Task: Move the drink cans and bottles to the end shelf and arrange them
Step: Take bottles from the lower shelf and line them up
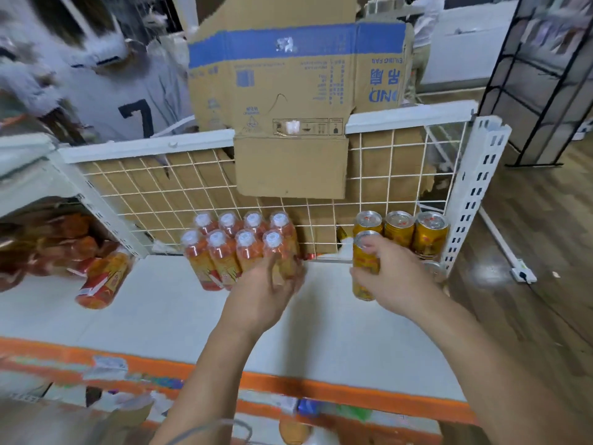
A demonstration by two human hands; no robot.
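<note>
Right hand: my right hand [398, 277] wraps its fingers round a gold can [362, 285], which is upright. I can't tell if its base is on the shelf [179, 309] yet.
Left hand: my left hand [266, 293] clasps the front right bottle [282, 253] between thumb and fingers, at the corner of the bottle block [237, 242].
Where: the can sits just in front of the row of three cans [399, 232] at the wire back [154, 194], at the right end.
Step, as I judge it: starting a second row of cans.
Doing it well: set the base flat, slide the can back squarely until it touches the row, then let go.
Risk: nudging the bottle could tip its neighbours, so I go gently.
</note>
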